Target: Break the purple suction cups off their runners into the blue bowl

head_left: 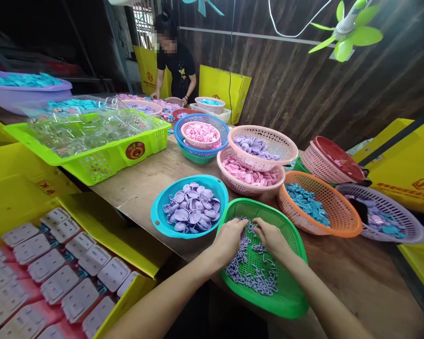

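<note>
Both my hands are over a green plastic basket (pixel 297 292) at the table's near edge. Small purple hook-shaped plastic pieces (pixel 257 280) lie scattered and heaped in it. My left hand (pixel 229 240) is at the basket's left side with its fingers curled together; a bit of purple shows by the thumb, too small to name. My right hand (pixel 271 238) faces it a short way off, thumb and fingers pinched, and what they hold is hidden. Left of the basket stands a turquoise bowl (pixel 157 212) of purple cup-shaped plastic parts (pixel 194 207).
Pink baskets (pixel 286 146) and an orange basket (pixel 349 221) of small parts stand beyond. A lime-green crate (pixel 127 146) holds clear plastic packets. An open yellow carton (pixel 127 245) sits below left. Across the table, a person (pixel 178 66) works near yellow boxes.
</note>
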`<state>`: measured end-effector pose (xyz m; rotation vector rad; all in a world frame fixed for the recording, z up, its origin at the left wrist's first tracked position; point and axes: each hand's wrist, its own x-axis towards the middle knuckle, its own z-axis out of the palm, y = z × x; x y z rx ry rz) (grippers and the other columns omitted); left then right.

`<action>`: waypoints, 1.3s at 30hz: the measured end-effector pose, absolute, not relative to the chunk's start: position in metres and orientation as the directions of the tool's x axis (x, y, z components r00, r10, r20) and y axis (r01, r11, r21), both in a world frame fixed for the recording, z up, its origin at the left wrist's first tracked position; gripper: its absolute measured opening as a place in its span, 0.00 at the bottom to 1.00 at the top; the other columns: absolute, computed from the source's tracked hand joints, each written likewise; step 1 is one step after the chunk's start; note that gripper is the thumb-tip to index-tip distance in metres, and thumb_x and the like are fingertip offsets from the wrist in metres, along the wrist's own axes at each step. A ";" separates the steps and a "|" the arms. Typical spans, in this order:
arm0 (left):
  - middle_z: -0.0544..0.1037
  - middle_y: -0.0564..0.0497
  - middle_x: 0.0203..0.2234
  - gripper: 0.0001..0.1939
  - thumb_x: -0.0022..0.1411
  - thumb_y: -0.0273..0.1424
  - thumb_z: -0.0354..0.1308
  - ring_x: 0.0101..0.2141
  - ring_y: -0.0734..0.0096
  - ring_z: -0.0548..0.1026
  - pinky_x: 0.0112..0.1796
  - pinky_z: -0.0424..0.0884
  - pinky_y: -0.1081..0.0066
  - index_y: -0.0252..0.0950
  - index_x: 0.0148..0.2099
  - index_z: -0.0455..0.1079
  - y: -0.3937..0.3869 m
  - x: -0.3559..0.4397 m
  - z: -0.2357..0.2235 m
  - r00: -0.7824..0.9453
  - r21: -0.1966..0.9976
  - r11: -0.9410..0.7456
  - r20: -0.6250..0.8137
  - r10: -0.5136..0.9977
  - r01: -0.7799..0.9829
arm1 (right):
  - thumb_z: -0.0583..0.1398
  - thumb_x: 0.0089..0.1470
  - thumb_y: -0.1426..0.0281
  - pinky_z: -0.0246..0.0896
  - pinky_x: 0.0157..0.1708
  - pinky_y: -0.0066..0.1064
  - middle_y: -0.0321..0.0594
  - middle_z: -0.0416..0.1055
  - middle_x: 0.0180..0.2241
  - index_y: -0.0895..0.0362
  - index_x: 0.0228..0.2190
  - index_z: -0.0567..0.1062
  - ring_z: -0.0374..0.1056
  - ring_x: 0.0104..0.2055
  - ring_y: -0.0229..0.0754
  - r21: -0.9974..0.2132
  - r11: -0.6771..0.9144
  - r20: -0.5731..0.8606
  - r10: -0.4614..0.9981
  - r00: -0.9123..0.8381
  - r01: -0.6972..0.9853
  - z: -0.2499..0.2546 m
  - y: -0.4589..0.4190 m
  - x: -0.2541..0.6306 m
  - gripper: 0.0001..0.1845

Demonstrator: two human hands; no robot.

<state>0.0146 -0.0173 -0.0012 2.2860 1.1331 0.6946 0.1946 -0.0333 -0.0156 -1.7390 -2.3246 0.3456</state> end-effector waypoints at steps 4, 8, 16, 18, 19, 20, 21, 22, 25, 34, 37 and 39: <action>0.72 0.50 0.29 0.12 0.58 0.22 0.43 0.31 0.72 0.69 0.33 0.64 0.74 0.35 0.38 0.66 -0.024 0.007 0.006 0.451 0.722 -0.489 0.271 0.850 0.490 | 0.55 0.49 0.76 0.54 0.31 0.27 0.41 0.70 0.33 0.57 0.31 0.70 0.67 0.33 0.40 -0.182 0.242 -0.179 0.945 -0.274 0.953 -0.047 -0.035 0.208 0.05; 0.71 0.52 0.25 0.09 0.57 0.23 0.43 0.26 0.74 0.69 0.28 0.62 0.76 0.35 0.38 0.63 -0.033 0.009 0.006 0.419 0.818 -0.392 0.207 0.884 0.421 | 0.52 0.51 0.77 0.52 0.29 0.26 0.41 0.70 0.29 0.58 0.27 0.70 0.67 0.29 0.39 -0.171 0.234 -0.187 0.946 -0.265 0.957 -0.060 -0.037 0.205 0.08; 0.70 0.52 0.24 0.13 0.60 0.32 0.42 0.22 0.74 0.70 0.23 0.64 0.76 0.35 0.35 0.67 -0.035 0.007 -0.002 0.419 0.980 -0.110 0.032 0.907 0.164 | 0.50 0.55 0.68 0.56 0.33 0.27 0.38 0.71 0.29 0.56 0.30 0.71 0.66 0.32 0.38 -0.404 0.159 0.014 0.986 -0.168 0.901 -0.020 -0.051 0.198 0.11; 0.70 0.51 0.24 0.11 0.57 0.32 0.46 0.24 0.74 0.70 0.25 0.65 0.75 0.33 0.34 0.68 -0.033 0.007 -0.002 0.456 0.998 -0.010 -0.017 0.890 0.056 | 0.51 0.55 0.66 0.57 0.33 0.26 0.37 0.71 0.30 0.56 0.31 0.71 0.66 0.32 0.38 -0.598 0.153 0.103 0.988 -0.113 0.787 -0.008 -0.058 0.191 0.11; 0.71 0.51 0.25 0.11 0.56 0.32 0.48 0.25 0.73 0.70 0.27 0.66 0.75 0.32 0.34 0.69 -0.032 0.008 -0.002 0.491 0.999 0.051 -0.043 0.870 -0.002 | 0.52 0.54 0.66 0.57 0.33 0.26 0.37 0.71 0.30 0.57 0.30 0.71 0.66 0.32 0.38 -0.670 0.156 0.128 0.987 -0.095 0.726 -0.004 -0.061 0.188 0.10; 0.72 0.50 0.26 0.11 0.54 0.33 0.51 0.27 0.72 0.71 0.29 0.67 0.73 0.31 0.35 0.69 -0.031 0.008 -0.001 0.532 0.990 0.125 -0.076 0.844 -0.057 | 0.53 0.54 0.65 0.58 0.33 0.26 0.37 0.71 0.29 0.57 0.30 0.71 0.65 0.32 0.38 -0.711 0.160 0.138 0.987 -0.086 0.685 -0.001 -0.064 0.185 0.10; 0.72 0.49 0.27 0.12 0.53 0.33 0.53 0.28 0.72 0.71 0.31 0.67 0.72 0.30 0.37 0.70 -0.030 0.008 0.000 0.571 0.972 0.210 -0.113 0.813 -0.107 | 0.53 0.53 0.66 0.58 0.32 0.26 0.37 0.70 0.29 0.57 0.30 0.71 0.65 0.32 0.38 -0.734 0.159 0.145 0.986 -0.077 0.661 0.001 -0.067 0.182 0.10; 0.73 0.47 0.29 0.15 0.52 0.34 0.55 0.30 0.71 0.71 0.33 0.67 0.70 0.29 0.39 0.70 -0.030 0.008 0.000 0.599 0.945 0.291 -0.147 0.787 -0.150 | 0.54 0.53 0.65 0.57 0.31 0.26 0.37 0.70 0.28 0.57 0.29 0.71 0.65 0.31 0.38 -0.742 0.154 0.152 0.987 -0.061 0.653 0.002 -0.069 0.179 0.09; 0.71 0.43 0.39 0.18 0.48 0.36 0.59 0.33 0.70 0.70 0.36 0.67 0.67 0.29 0.40 0.70 -0.030 0.007 0.001 0.597 0.881 0.424 -0.227 0.770 -0.212 | 0.55 0.52 0.66 0.55 0.28 0.27 0.36 0.68 0.25 0.57 0.26 0.70 0.62 0.27 0.37 -0.716 0.130 0.191 0.982 0.013 0.686 0.003 -0.073 0.175 0.08; 0.72 0.44 0.32 0.14 0.48 0.32 0.60 0.34 0.68 0.70 0.39 0.66 0.62 0.28 0.37 0.71 -0.033 0.008 0.005 0.709 0.799 0.529 -0.193 0.678 -0.288 | 0.55 0.52 0.62 0.55 0.25 0.27 0.39 0.69 0.29 0.56 0.31 0.73 0.62 0.29 0.38 -0.883 0.069 0.127 0.987 0.095 0.464 0.009 -0.076 0.169 0.11; 0.72 0.43 0.29 0.13 0.48 0.31 0.60 0.33 0.68 0.70 0.40 0.66 0.62 0.26 0.36 0.71 -0.033 0.009 0.005 0.726 0.778 0.546 -0.177 0.665 -0.311 | 0.58 0.49 0.59 0.50 0.17 0.24 0.38 0.68 0.28 0.57 0.34 0.72 0.59 0.23 0.35 -0.964 -0.077 -0.050 0.993 0.112 0.254 0.001 -0.076 0.170 0.14; 0.72 0.43 0.29 0.14 0.48 0.32 0.60 0.32 0.69 0.70 0.40 0.66 0.64 0.26 0.35 0.71 -0.032 0.010 0.005 0.728 0.770 0.557 -0.183 0.661 -0.312 | 0.60 0.47 0.59 0.49 0.16 0.23 0.37 0.67 0.27 0.58 0.33 0.72 0.59 0.23 0.34 -0.983 -0.123 -0.113 0.991 0.078 0.136 -0.003 -0.077 0.170 0.15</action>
